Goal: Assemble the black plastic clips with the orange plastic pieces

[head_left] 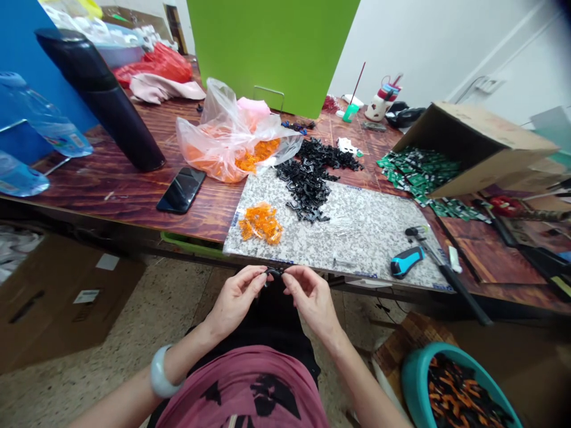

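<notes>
Just off the table's front edge, my left hand (238, 297) and my right hand (312, 300) pinch a small black plastic part (273, 272) between them, one at each end. Its finer details are partly covered by my fingertips. On the speckled board (375, 220) beyond my hands lie a small heap of orange plastic pieces (261, 223) and a larger pile of similar black parts (310, 181). Thin metal pins (345, 224) are scattered to the right of the piles. A blue and black tool handle (407, 262) rests near the board's right front.
A clear bag of orange pieces (232, 148) and a phone (181, 190) are at the left. A black bottle (104, 104) stands behind them. Green and white packets (419, 172) spill from a cardboard box (482, 142). A teal tub (414, 380) of orange-black parts sits low right.
</notes>
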Tool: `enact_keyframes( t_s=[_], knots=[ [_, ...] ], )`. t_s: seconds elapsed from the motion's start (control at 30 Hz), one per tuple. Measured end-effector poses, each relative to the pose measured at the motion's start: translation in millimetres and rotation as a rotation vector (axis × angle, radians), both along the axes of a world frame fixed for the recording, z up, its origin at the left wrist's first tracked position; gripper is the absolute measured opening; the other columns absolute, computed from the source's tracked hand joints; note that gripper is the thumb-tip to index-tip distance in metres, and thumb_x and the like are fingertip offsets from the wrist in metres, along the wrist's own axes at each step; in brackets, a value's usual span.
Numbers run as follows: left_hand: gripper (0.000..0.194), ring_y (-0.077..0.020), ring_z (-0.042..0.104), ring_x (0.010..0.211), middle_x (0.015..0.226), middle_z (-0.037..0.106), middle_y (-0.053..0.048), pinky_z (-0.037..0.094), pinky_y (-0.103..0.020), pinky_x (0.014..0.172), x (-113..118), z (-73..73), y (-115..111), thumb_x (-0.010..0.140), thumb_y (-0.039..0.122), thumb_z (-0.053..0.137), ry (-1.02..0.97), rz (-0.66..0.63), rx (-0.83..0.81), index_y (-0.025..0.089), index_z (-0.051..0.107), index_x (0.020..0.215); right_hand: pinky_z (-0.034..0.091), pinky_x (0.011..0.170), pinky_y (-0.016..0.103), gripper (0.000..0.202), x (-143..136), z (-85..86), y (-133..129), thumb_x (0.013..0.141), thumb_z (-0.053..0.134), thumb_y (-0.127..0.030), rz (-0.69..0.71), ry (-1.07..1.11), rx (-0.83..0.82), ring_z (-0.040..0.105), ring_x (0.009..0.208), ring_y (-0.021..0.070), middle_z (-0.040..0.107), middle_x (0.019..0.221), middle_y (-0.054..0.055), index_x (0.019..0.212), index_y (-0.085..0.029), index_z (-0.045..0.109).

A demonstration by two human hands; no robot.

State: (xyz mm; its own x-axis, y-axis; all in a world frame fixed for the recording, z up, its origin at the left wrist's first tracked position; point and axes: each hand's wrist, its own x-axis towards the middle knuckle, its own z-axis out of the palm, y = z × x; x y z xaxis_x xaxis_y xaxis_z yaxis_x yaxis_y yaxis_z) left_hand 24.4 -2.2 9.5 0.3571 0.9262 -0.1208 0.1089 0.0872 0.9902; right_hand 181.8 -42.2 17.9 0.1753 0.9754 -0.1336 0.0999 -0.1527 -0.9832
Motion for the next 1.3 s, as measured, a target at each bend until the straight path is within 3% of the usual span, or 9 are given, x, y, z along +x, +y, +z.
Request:
enact_keyframes(
  t_s=[0.17, 0.4, 0.53, 0.63, 0.73, 0.9, 1.03, 1.17, 1.3],
  knots=[
    [0.023, -0.0144, 0.058, 0.070, 0.076, 0.064, -0.002, 0.047, -0.023, 0.065, -2.8, 8.4, 0.2, 0.091, 0.031, 0.046, 0.042, -0.193, 0.074, 0.017, 0.063, 0.084, 0.048, 0.065, 0.024, 0.019, 6.1, 10.8, 7.7, 0.085, 0.057, -0.034, 0.126, -0.144, 0.123, 0.060, 0.073, 0.0142, 0.066, 0.083, 0.003, 0.090, -0.018, 0.067],
    [0.026, -0.0109, 0.049, 0.060, 0.065, 0.051, 0.003, 0.041, -0.021, 0.058, 0.2, 4.9, -6.8, 0.094, 0.029, 0.040, 0.028, -0.164, 0.154, 0.017, 0.056, 0.077, 0.046, 0.061, 0.023, 0.017, -8.9, 12.3, 1.0, 0.087, 0.054, -0.032, 0.103, 0.028, 0.097, 0.058, 0.066, 0.0127, 0.063, 0.073, 0.000, 0.086, -0.018, 0.061],
    [0.031, -0.0091, 0.044, 0.053, 0.059, 0.045, 0.005, 0.037, -0.020, 0.054, -0.4, 17.4, -14.9, 0.094, 0.021, 0.037, 0.048, -0.143, 0.280, 0.019, 0.048, 0.065, 0.044, 0.059, 0.023, 0.014, -11.6, 28.3, -11.0, 0.088, 0.053, -0.029, 0.111, -0.120, 0.173, 0.055, 0.064, 0.0121, 0.060, 0.073, 0.001, 0.084, -0.018, 0.060],
    [0.026, -0.0086, 0.044, 0.051, 0.057, 0.044, 0.005, 0.036, -0.020, 0.053, -2.2, 32.4, -23.4, 0.092, 0.015, 0.039, 0.057, -0.157, 0.431, 0.019, 0.049, 0.068, 0.039, 0.057, 0.023, 0.014, -13.7, 45.5, -19.3, 0.089, 0.051, -0.023, 0.108, -0.260, 0.298, 0.050, 0.061, 0.0111, 0.056, 0.071, 0.000, 0.078, -0.018, 0.058],
    [0.024, -0.0086, 0.043, 0.050, 0.057, 0.044, 0.005, 0.034, -0.021, 0.052, -2.4, 37.0, -24.7, 0.091, 0.013, 0.040, 0.070, -0.133, 0.498, 0.019, 0.050, 0.069, 0.038, 0.056, 0.024, 0.017, -17.0, 49.2, -19.0, 0.089, 0.049, -0.021, 0.095, -0.296, 0.372, 0.048, 0.060, 0.0109, 0.053, 0.067, 0.000, 0.074, -0.018, 0.056],
    [0.028, -0.0093, 0.037, 0.050, 0.056, 0.039, 0.006, 0.031, -0.022, 0.049, 1.9, 14.5, -1.4, 0.093, 0.029, 0.039, 0.072, -0.081, 0.166, 0.017, 0.052, 0.071, 0.042, 0.058, 0.023, 0.020, -7.4, 20.6, 16.2, 0.090, 0.051, -0.029, 0.152, -0.299, 0.261, 0.055, 0.062, 0.0123, 0.061, 0.070, 0.001, 0.078, -0.018, 0.062],
    [0.034, -0.0092, 0.033, 0.050, 0.057, 0.037, 0.007, 0.028, -0.022, 0.049, 3.4, -2.3, 15.5, 0.090, 0.043, 0.041, -0.055, -0.023, -0.089, 0.016, 0.052, 0.073, 0.046, 0.067, 0.024, 0.020, 17.4, 5.6, 65.3, 0.090, 0.051, -0.031, 0.118, -0.555, 0.290, 0.059, 0.072, 0.0144, 0.067, 0.089, 0.004, 0.094, -0.018, 0.065],
    [0.039, -0.0081, 0.031, 0.050, 0.057, 0.038, 0.007, 0.026, -0.021, 0.049, 1.9, -6.6, 18.4, 0.087, 0.051, 0.044, -0.151, 0.039, -0.246, 0.015, 0.052, 0.075, 0.043, 0.079, 0.031, 0.017, 31.1, 2.1, 104.4, 0.087, 0.054, -0.026, 0.066, -0.749, 0.289, 0.058, 0.082, 0.0196, 0.066, 0.089, 0.008, 0.093, -0.018, 0.067],
    [0.039, -0.0082, 0.035, 0.053, 0.060, 0.041, 0.005, 0.029, -0.021, 0.051, -0.4, -4.4, 17.4, 0.084, 0.052, 0.048, -0.204, 0.033, -0.268, 0.014, 0.054, 0.078, 0.043, 0.076, 0.029, 0.009, 29.3, -2.4, 119.0, 0.081, 0.060, -0.021, 0.118, -0.752, 0.287, 0.059, 0.080, 0.0191, 0.066, 0.081, 0.005, 0.080, -0.020, 0.069]
  ],
)
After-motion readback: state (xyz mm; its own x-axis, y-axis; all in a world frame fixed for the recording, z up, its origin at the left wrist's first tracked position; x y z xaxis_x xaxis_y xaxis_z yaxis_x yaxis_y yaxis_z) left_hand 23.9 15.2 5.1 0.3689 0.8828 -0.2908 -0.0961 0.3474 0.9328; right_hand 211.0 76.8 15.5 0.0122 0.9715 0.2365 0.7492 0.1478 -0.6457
